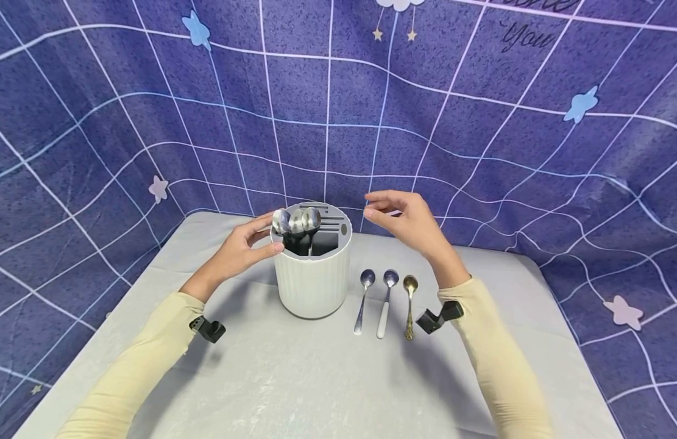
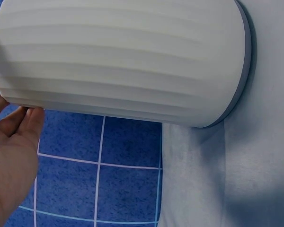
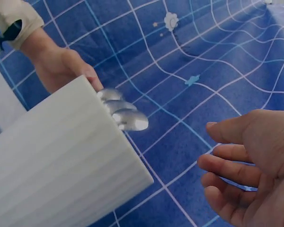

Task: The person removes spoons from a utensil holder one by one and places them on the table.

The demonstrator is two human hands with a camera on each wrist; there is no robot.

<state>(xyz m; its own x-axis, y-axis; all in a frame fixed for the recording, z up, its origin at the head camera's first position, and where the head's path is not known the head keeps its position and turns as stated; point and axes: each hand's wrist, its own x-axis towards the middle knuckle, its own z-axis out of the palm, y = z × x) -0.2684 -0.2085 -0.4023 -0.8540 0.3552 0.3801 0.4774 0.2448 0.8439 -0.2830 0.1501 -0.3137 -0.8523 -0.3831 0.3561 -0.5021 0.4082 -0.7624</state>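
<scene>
A white ribbed utensil holder (image 1: 312, 286) with a grey slotted top stands upright on the table. Several spoons (image 1: 297, 222) with shiny bowls and dark handles lean in its left compartment, bowls up. My left hand (image 1: 242, 247) holds the holder at the upper left, thumb at the front rim and fingers round the side; in the left wrist view its fingertips (image 2: 34, 113) meet the ribbed wall. To the right of the holder, my right hand (image 1: 404, 218) hovers in the air with loosely bent fingers and nothing in them. The right wrist view shows this hand (image 3: 255, 165) apart from the spoon bowls (image 3: 130, 119).
Three spoons lie in a row right of the holder: a silver one (image 1: 362, 300), one with a white handle (image 1: 384, 311) and a gold ornate one (image 1: 409, 306). A pale cloth covers the table (image 1: 294, 378). Behind hangs a blue gridded curtain (image 1: 294, 97).
</scene>
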